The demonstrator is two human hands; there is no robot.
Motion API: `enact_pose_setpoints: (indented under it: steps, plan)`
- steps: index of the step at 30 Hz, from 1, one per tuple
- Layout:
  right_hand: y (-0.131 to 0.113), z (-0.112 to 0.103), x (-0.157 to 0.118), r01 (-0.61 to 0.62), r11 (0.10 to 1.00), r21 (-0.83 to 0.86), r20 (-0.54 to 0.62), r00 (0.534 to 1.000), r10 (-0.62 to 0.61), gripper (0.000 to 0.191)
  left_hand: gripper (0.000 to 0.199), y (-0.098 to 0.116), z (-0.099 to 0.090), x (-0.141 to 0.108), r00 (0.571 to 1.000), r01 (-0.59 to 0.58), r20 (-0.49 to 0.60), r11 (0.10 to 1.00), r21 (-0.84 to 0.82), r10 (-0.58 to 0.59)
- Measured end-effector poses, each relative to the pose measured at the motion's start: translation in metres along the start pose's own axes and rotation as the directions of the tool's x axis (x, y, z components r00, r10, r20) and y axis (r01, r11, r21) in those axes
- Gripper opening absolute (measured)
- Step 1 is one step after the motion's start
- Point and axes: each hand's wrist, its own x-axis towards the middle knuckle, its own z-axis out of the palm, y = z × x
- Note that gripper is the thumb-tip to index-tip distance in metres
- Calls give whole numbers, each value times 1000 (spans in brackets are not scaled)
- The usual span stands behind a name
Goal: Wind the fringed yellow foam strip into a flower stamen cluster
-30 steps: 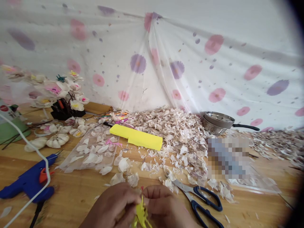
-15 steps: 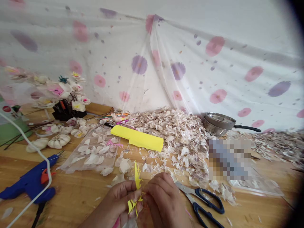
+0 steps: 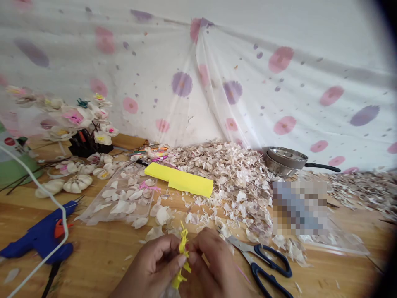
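Note:
At the bottom centre, a narrow fringed strip of yellow paper (image 3: 183, 240) stands up between the hands. My left hand (image 3: 155, 263) pinches it between thumb and fingers. Close against its other side is my right hand (image 3: 214, 260), its fingers curled in and touching the strip. Something whitish shows below the left hand, mostly hidden. A folded sheet of yellow paper (image 3: 190, 183) lies beyond the hands. Dark-handled scissors (image 3: 269, 258) rest just right of the right hand, blades partly spread.
A blue glue gun (image 3: 40, 236) with a white cord lies left. Garlic skins (image 3: 229, 174) are heaped at the back, beside a steel pan (image 3: 287, 161). Two plastic trays flank the middle, the left one (image 3: 93, 217) holding petals. Handmade flowers (image 3: 74, 118) stand back left.
The yellow strip has turned and bunched up between the fingers, showing a twisted, frilly shape. My right hand's fingers have shifted slightly, and my left thumb lies across the strip.

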Motion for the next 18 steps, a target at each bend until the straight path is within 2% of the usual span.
enact_pose_setpoints:
  steps: [1, 2, 5, 7, 8, 9, 10, 12, 13, 14, 15, 16, 17, 18]
  plan:
    - [0, 1, -1, -130, 981, 143, 63, 991, 122, 15, 13, 0, -2, -2, 995, -91, -24, 986, 140, 96]
    - [-1, 3, -2, -255, 924, 285, 127, 966, 227, 17, 9, 0, -4, -3, 980, -188, -19, 946, 266, 200]
    - [-3, 8, 0, -509, 619, 599, 332, 860, 387, 18, 11, -1, -10, -6, 879, -458, 133, 733, 502, 458]
    - [-4, 11, 3, -603, 368, 708, 452, 787, 421, 16, 20, -2, -13, -7, 817, -559, 243, 617, 553, 523]
    - [-3, 12, 4, -624, 298, 722, 489, 766, 418, 16, 22, -2, -13, -7, 802, -583, 274, 591, 558, 531]
    - [-3, 13, 5, -634, 258, 728, 511, 755, 411, 18, 22, -1, -12, -7, 805, -581, 282, 597, 552, 523]
    - [-2, 14, 6, -633, 245, 735, 512, 754, 411, 20, 20, 0, -11, -7, 830, -548, 259, 639, 539, 494]
    - [-1, 15, 6, -596, 313, 739, 447, 782, 433, 24, 10, 3, -8, -7, 928, -369, 130, 814, 449, 349]
    - [-1, 14, 5, -562, 399, 725, 376, 808, 454, 25, 6, 5, -5, -6, 973, -230, 61, 909, 349, 223]
    - [-1, 12, 4, -519, 520, 678, 287, 839, 463, 25, 8, 7, -3, -5, 997, -82, 13, 974, 212, 81]
    - [-2, 10, 4, -461, 667, 585, 188, 877, 441, 23, 14, 8, -1, -3, 999, 53, -5, 997, 55, -53]
    - [-4, 6, 3, -380, 811, 445, 95, 920, 380, 19, 20, 8, 1, -1, 988, 152, 0, 983, -101, -152]
    - [-5, 3, 3, -274, 922, 275, 26, 960, 278, 13, 26, 8, 3, 1, 975, 218, 11, 946, -238, -222]
    - [-6, 0, 4, -148, 984, 104, -17, 989, 150, 7, 30, 7, 4, 3, 964, 254, 19, 903, -348, -264]
